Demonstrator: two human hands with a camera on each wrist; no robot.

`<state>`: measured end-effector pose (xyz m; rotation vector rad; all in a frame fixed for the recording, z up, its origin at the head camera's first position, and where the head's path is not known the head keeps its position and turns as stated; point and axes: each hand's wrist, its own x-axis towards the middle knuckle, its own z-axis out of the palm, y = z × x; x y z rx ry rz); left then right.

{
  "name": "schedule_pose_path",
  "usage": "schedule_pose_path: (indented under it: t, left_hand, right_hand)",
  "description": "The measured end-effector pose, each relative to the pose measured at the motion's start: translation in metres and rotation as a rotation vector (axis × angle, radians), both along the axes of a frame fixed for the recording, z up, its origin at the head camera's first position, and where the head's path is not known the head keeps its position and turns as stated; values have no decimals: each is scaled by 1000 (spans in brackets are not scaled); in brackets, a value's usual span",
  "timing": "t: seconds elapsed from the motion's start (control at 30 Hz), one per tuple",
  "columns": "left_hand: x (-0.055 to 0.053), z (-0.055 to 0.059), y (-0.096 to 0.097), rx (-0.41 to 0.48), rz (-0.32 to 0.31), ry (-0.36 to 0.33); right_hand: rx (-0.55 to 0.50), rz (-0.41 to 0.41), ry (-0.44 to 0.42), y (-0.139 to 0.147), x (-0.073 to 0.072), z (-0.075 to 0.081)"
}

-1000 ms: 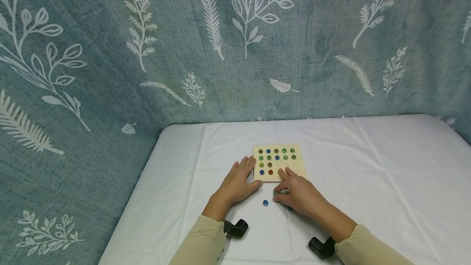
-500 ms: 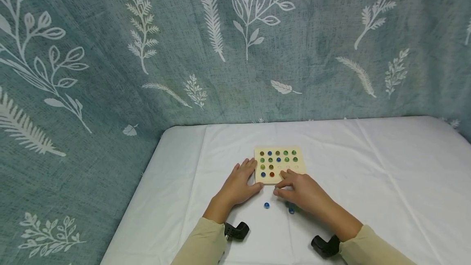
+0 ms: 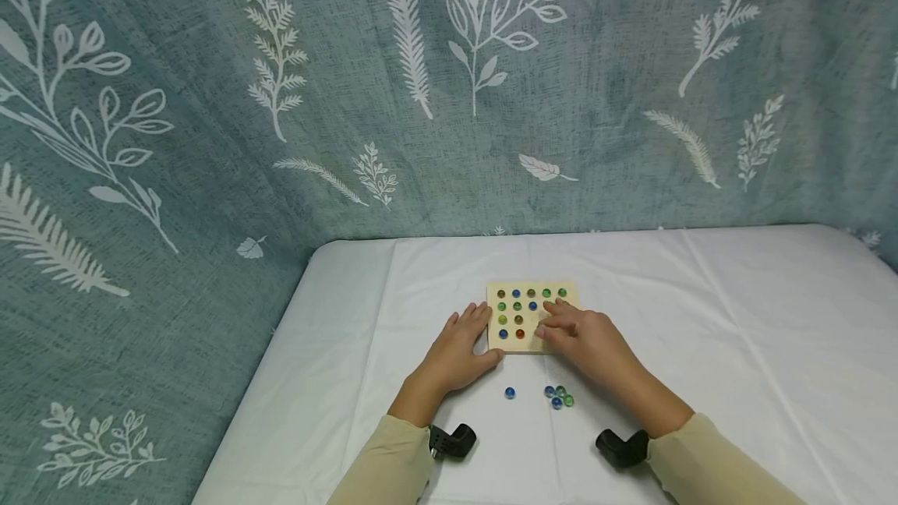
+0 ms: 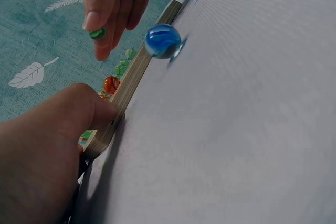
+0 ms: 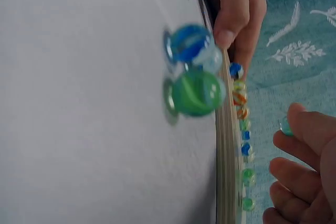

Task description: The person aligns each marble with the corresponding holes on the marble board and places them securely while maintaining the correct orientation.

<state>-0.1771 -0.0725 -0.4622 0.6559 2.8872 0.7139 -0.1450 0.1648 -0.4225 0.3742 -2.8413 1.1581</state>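
A pale wooden board (image 3: 529, 344) with rows of round hollows lies on the white-covered table, marbles sitting in many of them. My left hand (image 3: 459, 345) rests at its near left corner, fingers along the left side and thumb (image 4: 100, 114) touching the front edge. Over the board's right part, my right hand (image 3: 592, 340) pinches a green marble (image 4: 97, 33) between thumb and finger. That marble is held above the board, whose right hollows are partly hidden by the hand. An orange-red marble (image 3: 520, 333) sits in the front row beside a blue one (image 3: 503, 333).
A single blue marble (image 3: 510, 393) lies on the table in front of the board. Right of it is a small cluster of blue and green marbles (image 3: 557, 403). A teal leaf-patterned curtain (image 3: 449, 162) hangs behind the table. Black devices (image 3: 452, 441) are worn on both wrists.
My right hand has moved from the table before the board up and rightward over it, carrying the green marble. The marble cluster has come into sight. My left hand stays at the corner.
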Motion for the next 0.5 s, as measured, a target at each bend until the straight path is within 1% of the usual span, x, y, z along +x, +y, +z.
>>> schedule_pose_path:
  t: [0.13,0.27,0.37,0.5]
  left_hand:
    - [0,0,0,-1,0,3]
    - [0,0,0,-5,-1,0]
    - [0,0,0,-6,0,-2]
    - [0,-1,0,-5,0,-7]
  right_hand:
    - [21,-40,43,2,-12,-1]
    - [47,-58,77,0,-21,-2]
    - [63,-63,75,-2,-27,-2]
    - [82,-58,45,-6,-32,-3]
